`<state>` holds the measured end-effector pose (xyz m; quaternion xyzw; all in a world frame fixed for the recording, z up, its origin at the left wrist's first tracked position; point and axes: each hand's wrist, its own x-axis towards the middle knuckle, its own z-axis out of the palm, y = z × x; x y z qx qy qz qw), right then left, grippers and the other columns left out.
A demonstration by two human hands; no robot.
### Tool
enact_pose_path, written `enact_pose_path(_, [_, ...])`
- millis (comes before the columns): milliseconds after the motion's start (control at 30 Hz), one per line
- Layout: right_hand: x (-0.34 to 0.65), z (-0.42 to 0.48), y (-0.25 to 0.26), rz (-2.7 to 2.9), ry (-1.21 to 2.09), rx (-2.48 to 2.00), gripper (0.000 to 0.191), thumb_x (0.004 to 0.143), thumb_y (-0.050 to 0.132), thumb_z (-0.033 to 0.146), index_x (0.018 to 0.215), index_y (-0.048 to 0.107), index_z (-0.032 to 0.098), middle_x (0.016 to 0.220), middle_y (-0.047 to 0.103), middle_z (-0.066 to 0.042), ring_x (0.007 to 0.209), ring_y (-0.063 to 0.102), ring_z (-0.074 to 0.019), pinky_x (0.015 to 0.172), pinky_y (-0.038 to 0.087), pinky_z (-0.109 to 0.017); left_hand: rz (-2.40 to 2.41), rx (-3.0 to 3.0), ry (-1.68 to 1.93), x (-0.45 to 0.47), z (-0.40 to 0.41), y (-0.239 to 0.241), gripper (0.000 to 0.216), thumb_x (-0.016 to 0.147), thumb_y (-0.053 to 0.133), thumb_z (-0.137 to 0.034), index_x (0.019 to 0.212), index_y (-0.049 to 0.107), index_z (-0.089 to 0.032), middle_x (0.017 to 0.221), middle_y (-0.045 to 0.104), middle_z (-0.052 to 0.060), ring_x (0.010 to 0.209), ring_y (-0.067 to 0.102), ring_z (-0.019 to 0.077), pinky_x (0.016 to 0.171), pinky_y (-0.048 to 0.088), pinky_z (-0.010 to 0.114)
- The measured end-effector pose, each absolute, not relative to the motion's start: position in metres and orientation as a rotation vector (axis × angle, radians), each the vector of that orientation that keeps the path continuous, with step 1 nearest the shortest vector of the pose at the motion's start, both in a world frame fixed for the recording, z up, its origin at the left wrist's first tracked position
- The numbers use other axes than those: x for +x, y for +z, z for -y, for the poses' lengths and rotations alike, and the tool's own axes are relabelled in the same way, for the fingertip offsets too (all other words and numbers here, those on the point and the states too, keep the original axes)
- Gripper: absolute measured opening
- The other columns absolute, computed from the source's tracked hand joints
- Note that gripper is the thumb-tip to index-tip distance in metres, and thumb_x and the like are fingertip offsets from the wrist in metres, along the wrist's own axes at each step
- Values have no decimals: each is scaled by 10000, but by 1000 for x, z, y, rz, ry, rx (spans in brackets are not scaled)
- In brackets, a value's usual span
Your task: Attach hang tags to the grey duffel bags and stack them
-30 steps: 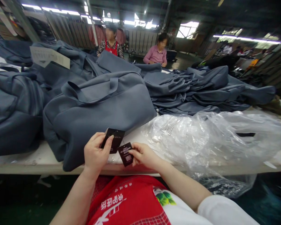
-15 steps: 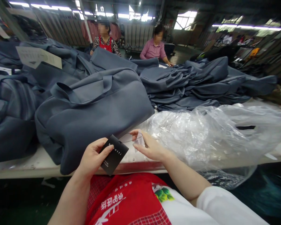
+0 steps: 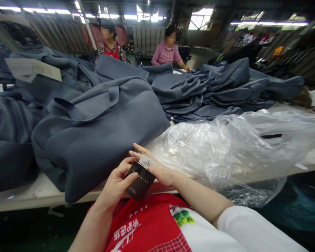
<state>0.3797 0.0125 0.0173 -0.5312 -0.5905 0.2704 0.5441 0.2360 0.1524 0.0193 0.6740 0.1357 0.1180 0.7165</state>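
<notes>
My left hand (image 3: pixel 118 185) pinches a black hang tag (image 3: pixel 140 181) with pale lettering, held just above the table's front edge. My right hand (image 3: pixel 154 168) lies against the tag's upper corner, fingers stretched toward the left, with a small white tag (image 3: pixel 146 161) and a thin looped string resting on them. Right behind both hands sits a large grey-blue fabric bag (image 3: pixel 99 129) with a carry handle on top.
Crumpled clear plastic bags (image 3: pixel 225 147) cover the white table (image 3: pixel 39 190) to the right. Piles of grey-blue bags (image 3: pixel 207 89) fill the back and left, one topped by a paper sheet (image 3: pixel 33 69). Two people (image 3: pixel 168 52) work at the far side.
The second black tag seen a second ago is gone from my right hand, which now carries a small white tag on a string. Both hands have come together at the black tag.
</notes>
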Motion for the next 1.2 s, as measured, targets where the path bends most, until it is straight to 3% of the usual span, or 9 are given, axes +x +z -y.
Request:
enact_pose_path(233, [371,-16,9,1430,619,-1246,581,1012,198,537,1521,291,273,1612,163,-59,1483,134,-208,1205,134,-432,-418,1378,204,235,-150,11,270,785,732,-429,865,720,-171,941,666,48,835,593,167,746,473,241])
enact_pose_path(333, [375,-15,5,1203,603,-1297,572,952,427,561,1422,438,234,1476,423,-110,1364,385,-229,1127,316,-414,-429,1465,287,234,-153,10,239,775,743,-407,804,716,-171,836,642,19,772,575,143,698,451,219])
enact_pose_path(433, [379,-9,14,975,380,-1348,397,907,547,488,1164,605,191,1096,641,-95,1025,598,-205,895,477,-353,-428,1604,407,234,-158,10,196,778,736,-372,747,716,-180,834,648,17,792,588,146,727,449,224])
enact_pose_path(500, [378,-6,25,1016,197,-1448,259,889,592,398,1019,645,181,941,642,-69,885,597,-182,804,478,-326,-426,1675,436,236,-160,8,175,786,723,-363,753,721,-190,834,659,20,798,598,151,748,454,235])
enact_pose_path(667, [367,-6,37,1271,-24,-1722,89,833,695,277,845,695,188,821,657,-47,790,591,-167,732,450,-305,-384,1771,432,237,-160,5,178,797,699,-373,805,732,-198,858,680,41,833,618,176,787,465,264])
enact_pose_path(767, [367,-9,32,1261,-32,-1731,136,872,655,258,756,663,186,740,652,-29,725,589,-151,696,442,-292,-391,1766,417,236,-160,6,201,793,692,-390,804,727,-192,858,683,43,835,620,180,776,470,261])
enact_pose_path(967, [405,-12,35,706,225,-1478,225,937,536,406,844,533,201,654,649,12,596,613,-128,606,488,-264,-423,1735,200,229,-162,9,255,788,680,-424,810,680,-170,745,657,14,697,589,155,645,465,240])
enact_pose_path(1100, [423,-17,44,452,409,-1186,368,814,674,522,805,485,206,558,583,62,502,559,-103,500,441,-215,-485,1668,156,226,-160,8,293,752,704,-429,836,644,-155,737,668,20,673,600,163,618,480,249])
enact_pose_path(1200, [410,-21,45,381,753,-971,411,732,772,489,771,481,201,574,544,73,549,568,-96,534,451,-208,-495,1668,185,228,-157,6,307,739,723,-385,903,602,-156,801,687,34,740,643,184,659,504,264])
